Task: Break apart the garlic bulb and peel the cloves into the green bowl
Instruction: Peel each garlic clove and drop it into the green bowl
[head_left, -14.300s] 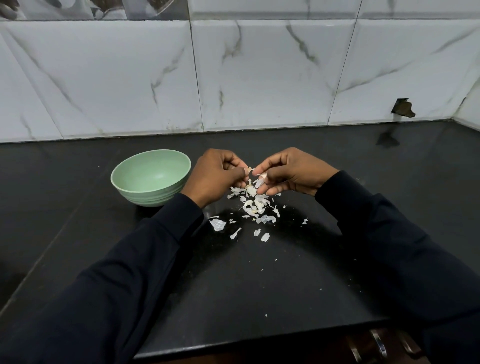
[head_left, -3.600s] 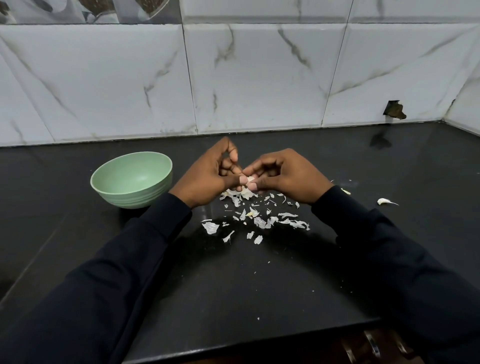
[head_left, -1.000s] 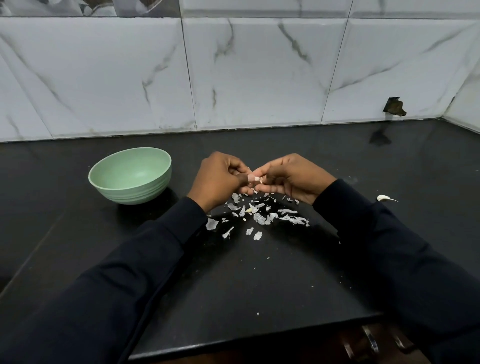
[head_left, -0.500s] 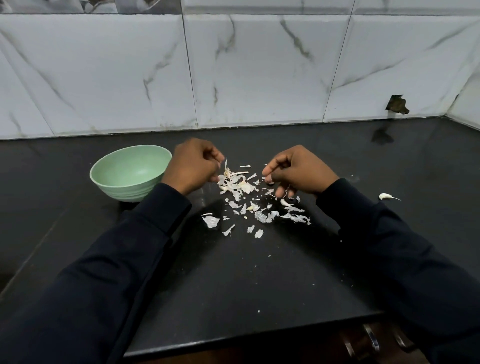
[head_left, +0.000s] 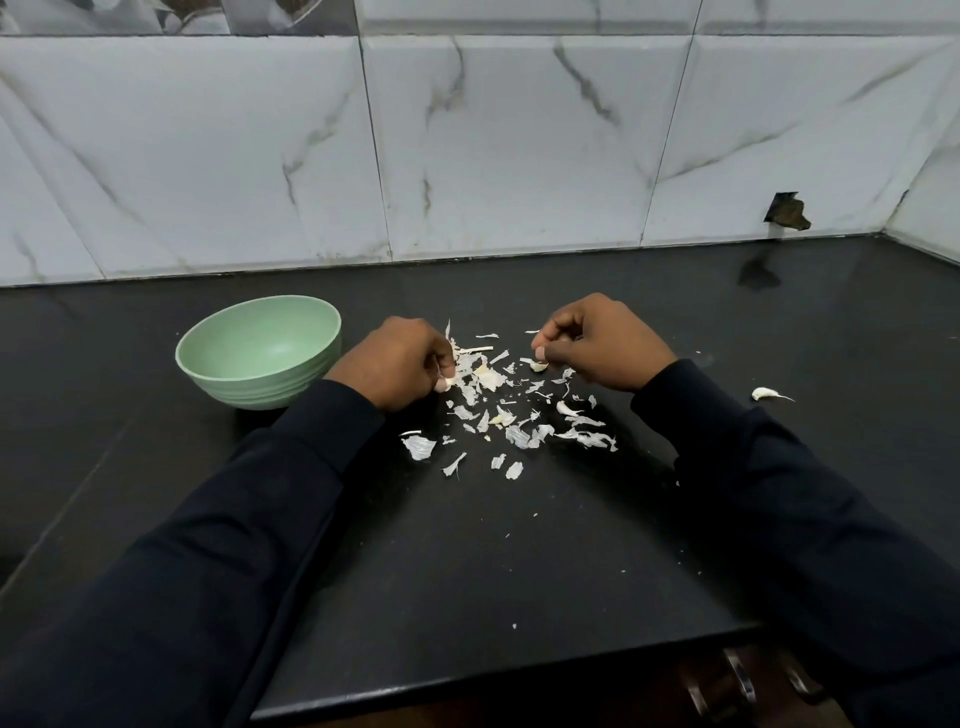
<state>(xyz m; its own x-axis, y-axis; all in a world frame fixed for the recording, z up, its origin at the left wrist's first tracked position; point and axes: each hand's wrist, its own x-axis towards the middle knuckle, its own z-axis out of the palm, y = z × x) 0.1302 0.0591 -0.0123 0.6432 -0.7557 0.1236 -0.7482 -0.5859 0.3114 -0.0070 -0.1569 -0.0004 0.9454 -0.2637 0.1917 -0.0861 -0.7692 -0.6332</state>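
The green bowl (head_left: 203, 349) stands at the left of the black counter, and I see nothing inside it. Right beside it my left hand (head_left: 395, 364) is curled, its thumb and fingers pinching a small pale garlic piece (head_left: 450, 382) at the left edge of the peel pile (head_left: 493, 400). My right hand (head_left: 602, 345) is curled at the pile's right side, its fingertips pinching a garlic clove (head_left: 539, 366) that lies low over the counter. The two hands are apart, with torn skins between them.
One loose clove (head_left: 763, 394) with a tail of skin lies on the counter far right. A marble-tiled wall (head_left: 519, 145) runs behind, with a broken hole (head_left: 787, 210) at the right. The counter's front edge (head_left: 467, 680) is near me.
The hands, joined over the pile a second ago, have separated. Both have dropped to the counter, the left one now at the pile's left edge beside the bowl.
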